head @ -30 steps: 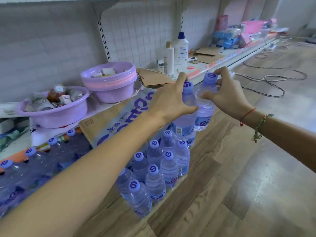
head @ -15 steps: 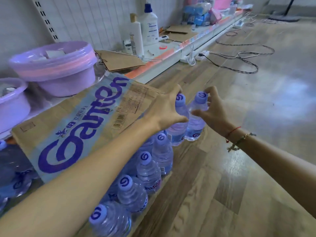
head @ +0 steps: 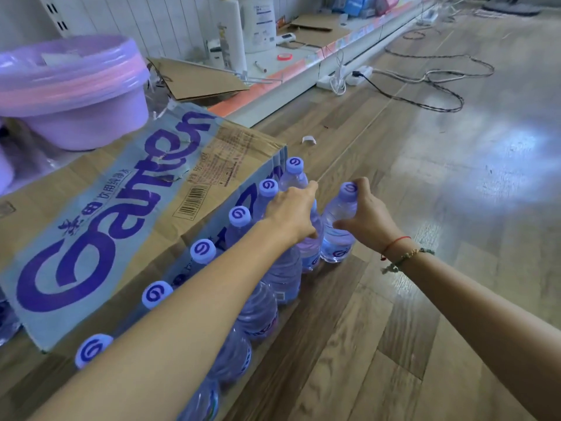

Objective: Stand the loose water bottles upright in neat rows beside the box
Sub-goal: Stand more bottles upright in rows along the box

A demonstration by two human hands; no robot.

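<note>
Beside the flattened Ganten carton [head: 127, 208] on the wooden floor [head: 394, 329], capped water bottles stand in two rows running away from the camera. At the far end, the right hand [head: 368, 221] wraps its fingers round the shoulder of an upright bottle [head: 338, 235], just under the purple cap, and its base looks to be on the floor. The left hand [head: 293, 212] curls over the neighbouring bottle [head: 309, 247], which stands touching the first; the cap of that one is hidden beneath the palm. Another bottle [head: 294, 174] stands just beyond, at the end of the row by the carton.

These look full, so each should be fairly heavy for its size and steady once set down. Thin clear walls will likely give if squeezed at the waist, and the plastic may be slick. The stiffer shoulder or the ribbed cap is probably the safest place to hold while nudging a bottle into line.
</note>
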